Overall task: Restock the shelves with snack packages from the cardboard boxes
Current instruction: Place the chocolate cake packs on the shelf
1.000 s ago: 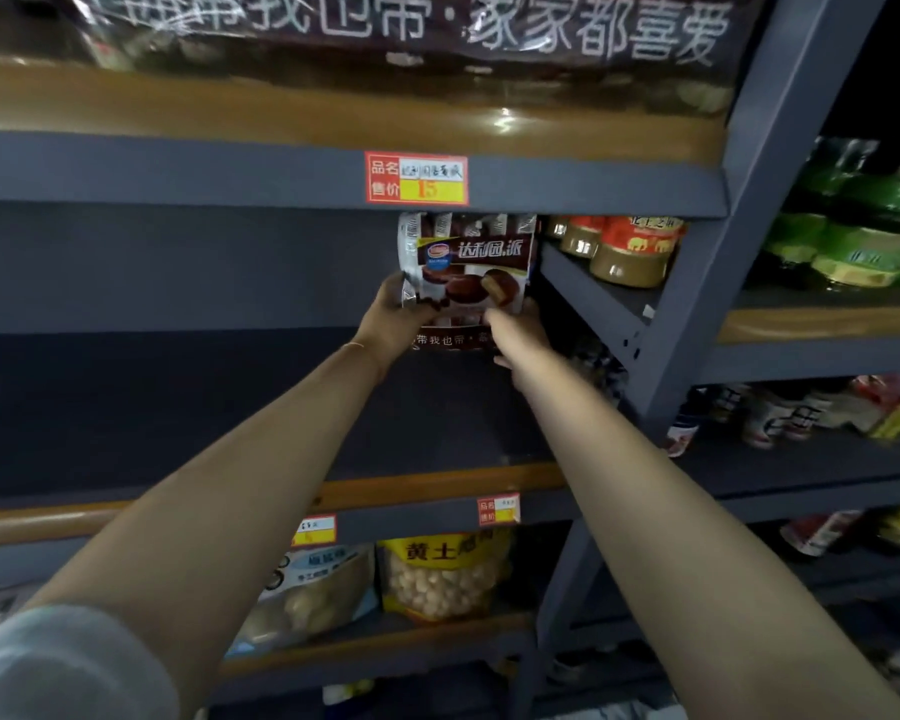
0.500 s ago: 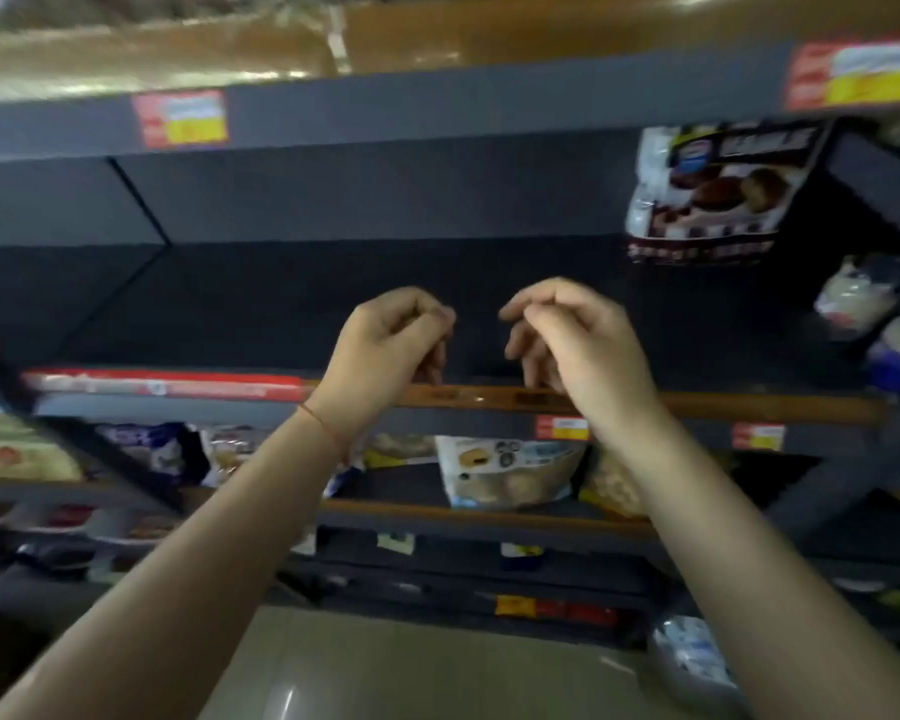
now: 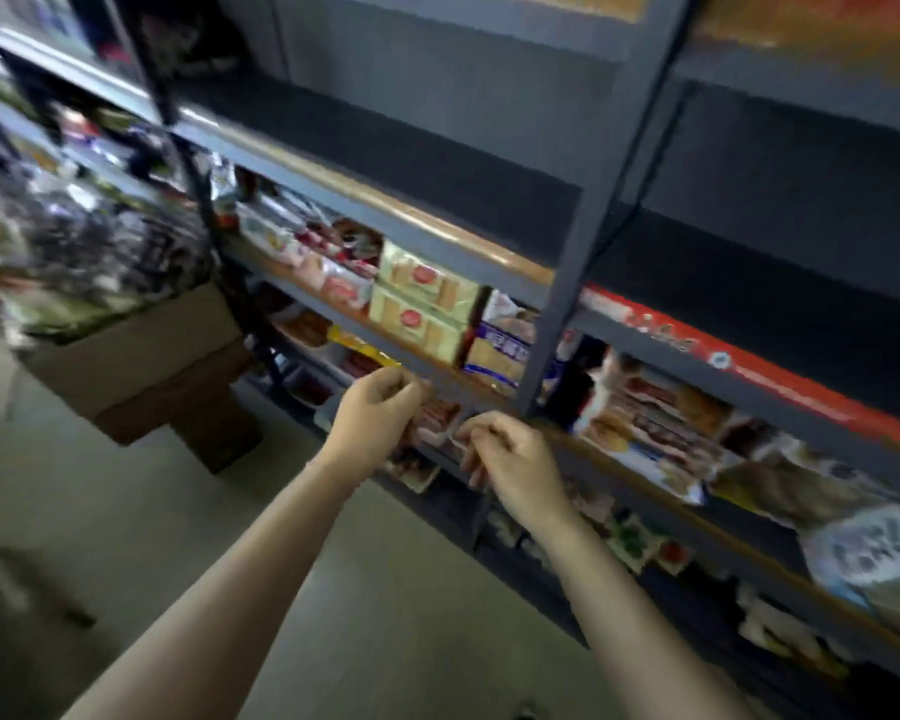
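Snack packages (image 3: 427, 304) are seen crowding the lower shelves (image 3: 437, 241), where earlier a dark upper shelf was faced. A cardboard box (image 3: 141, 356) has come into view at far left. Both hands, left (image 3: 372, 420) and right (image 3: 510, 467), are kept loosely curled, empty, near together.

Snack package released; hands (image 3: 372, 415) empty.
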A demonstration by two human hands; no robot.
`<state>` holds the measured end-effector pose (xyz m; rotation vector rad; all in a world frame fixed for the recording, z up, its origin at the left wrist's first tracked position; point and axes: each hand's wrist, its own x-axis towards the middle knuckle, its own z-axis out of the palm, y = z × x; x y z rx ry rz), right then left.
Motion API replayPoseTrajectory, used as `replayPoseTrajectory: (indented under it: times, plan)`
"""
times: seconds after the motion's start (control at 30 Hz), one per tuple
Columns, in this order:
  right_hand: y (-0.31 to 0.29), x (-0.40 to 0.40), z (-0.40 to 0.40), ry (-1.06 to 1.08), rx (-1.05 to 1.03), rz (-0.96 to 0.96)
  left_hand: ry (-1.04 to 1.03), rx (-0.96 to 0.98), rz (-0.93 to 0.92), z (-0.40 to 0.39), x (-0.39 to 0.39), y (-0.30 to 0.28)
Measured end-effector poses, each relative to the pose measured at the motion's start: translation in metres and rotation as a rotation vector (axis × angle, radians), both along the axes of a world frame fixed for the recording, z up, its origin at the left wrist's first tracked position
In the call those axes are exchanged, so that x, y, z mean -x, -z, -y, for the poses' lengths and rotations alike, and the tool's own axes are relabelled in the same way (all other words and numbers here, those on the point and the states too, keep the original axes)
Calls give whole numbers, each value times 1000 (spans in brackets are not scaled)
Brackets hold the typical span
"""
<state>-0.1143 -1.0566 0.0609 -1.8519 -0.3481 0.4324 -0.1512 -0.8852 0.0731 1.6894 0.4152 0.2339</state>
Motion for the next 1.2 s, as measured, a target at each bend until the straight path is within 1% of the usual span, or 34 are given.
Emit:
replayPoseTrajectory:
  times: [0.1, 0.27, 0.4, 0.47, 0.53, 0.6, 0.77, 0.83, 0.9, 0.93, 0.97, 1.0, 1.03, 1.07, 1.1, 1.13, 1.17, 1.2]
  plan:
    - [-3, -9, -73, -67, -16, 5, -88, 53, 6, -73, 12, 5]
    - [16, -54, -197, -111, -62, -49, -195, 3, 5, -188, 3, 26]
    - [35, -102, -310, -128, -109, -63, -263, -11, -21, -295, -30, 41]
    - [47, -141, -387, -159, -121, -108, -318, -35, -54, -369, -64, 43]
    - [50, -155, -422, -176, -111, -155, -347, -31, -85, -402, -77, 41]
    - [57, -185, -482, -184, -96, -198, -382, -51, -135, -459, -103, 39]
    - [56, -229, -614, -304, -30, -147, -466, -250, -187, -587, -136, 45]
    - [57, -234, -658, -345, 21, -131, -526, -397, -182, -631, -134, 54]
    - [60, -238, -702, -374, 113, -50, -602, -602, -182, -676, -130, 63]
    - [63, -241, -723, -387, 156, 48, -625, -692, -213, -699, -129, 65]
    - [66, -243, -743, -412, 205, 186, -619, -777, -263, -722, -128, 68]
    - [69, -243, -762, -461, 282, 358, -573, -872, -320, -747, -128, 72]
    - [72, -243, -780, -540, 403, 531, -489, -963, -384, -770, -130, 75]
    - [75, -242, -796, -623, 560, 655, -384, -1037, -454, -794, -132, 80]
    - [77, -241, -811, -690, 711, 712, -274, -1091, -518, -814, -134, 85]
    - [80, -241, -822, -727, 831, 713, -173, -1118, -571, -832, -135, 89]
    - [82, -242, -831, -734, 903, 691, -90, -1123, -605, -845, -137, 92]
    - [86, -245, -839, -728, 933, 665, -38, -1116, -611, -856, -139, 95]
